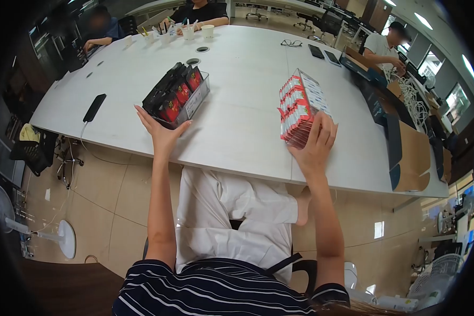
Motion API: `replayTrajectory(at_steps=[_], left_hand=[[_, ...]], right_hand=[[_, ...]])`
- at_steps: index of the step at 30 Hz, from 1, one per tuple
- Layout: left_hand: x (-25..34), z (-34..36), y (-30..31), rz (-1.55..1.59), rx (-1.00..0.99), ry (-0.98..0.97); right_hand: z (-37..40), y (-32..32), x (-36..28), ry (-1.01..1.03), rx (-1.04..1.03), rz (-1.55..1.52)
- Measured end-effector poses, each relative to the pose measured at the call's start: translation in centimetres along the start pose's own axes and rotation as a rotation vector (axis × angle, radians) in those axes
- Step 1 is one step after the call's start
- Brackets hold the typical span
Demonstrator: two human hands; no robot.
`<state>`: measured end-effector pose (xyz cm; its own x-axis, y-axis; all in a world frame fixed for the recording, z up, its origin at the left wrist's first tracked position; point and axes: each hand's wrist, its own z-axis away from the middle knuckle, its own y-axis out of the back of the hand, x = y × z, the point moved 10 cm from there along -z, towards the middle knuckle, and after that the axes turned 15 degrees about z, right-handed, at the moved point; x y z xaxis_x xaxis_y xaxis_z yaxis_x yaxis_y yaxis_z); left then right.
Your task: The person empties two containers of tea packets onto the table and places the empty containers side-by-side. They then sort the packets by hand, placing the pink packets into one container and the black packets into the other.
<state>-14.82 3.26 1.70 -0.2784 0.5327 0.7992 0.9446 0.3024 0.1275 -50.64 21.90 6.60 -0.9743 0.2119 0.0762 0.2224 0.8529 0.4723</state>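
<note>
My left hand (pixel 163 134) spans the near end of a clear plastic box (pixel 197 101), thumb on the right side and fingers on the left. Black and red packets (pixel 175 95) stand in rows inside it. To the right, my right hand (pixel 317 142) grips the near end of a second clear box (pixel 313 89), fingers on its right side and thumb at the front. Red and white sachets (pixel 295 108) are packed tightly in that box. Both boxes are on the white table (pixel 237 110), set at an angle and well apart.
A black phone (pixel 94 108) with a cable lies at the left. Paper cups (pixel 188 33) with pens, glasses (pixel 291 43) and two more phones (pixel 316 51) are toward the back. Opened cardboard boxes (pixel 410 158) line the right edge. Other people (pixel 387 50) sit around the table.
</note>
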Motion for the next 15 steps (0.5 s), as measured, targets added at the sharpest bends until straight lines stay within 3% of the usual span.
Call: replayTrajectory(at_steps=[8,11,15], left_hand=[[-0.1,0.2,-0.1,0.036,-0.002,0.074],[-0.1,0.5,-0.1,0.055,0.006,0.070],[-0.4,0.3,-0.1,0.078,-0.007,0.074]], right_hand=[[-0.1,-1.8,-2.5,0.190,-0.177,0.141],[-0.2,-1.6,-3.2,0.282,-0.085,0.237],[-0.5,-1.7,-2.7,0.326,-0.130,0.312]])
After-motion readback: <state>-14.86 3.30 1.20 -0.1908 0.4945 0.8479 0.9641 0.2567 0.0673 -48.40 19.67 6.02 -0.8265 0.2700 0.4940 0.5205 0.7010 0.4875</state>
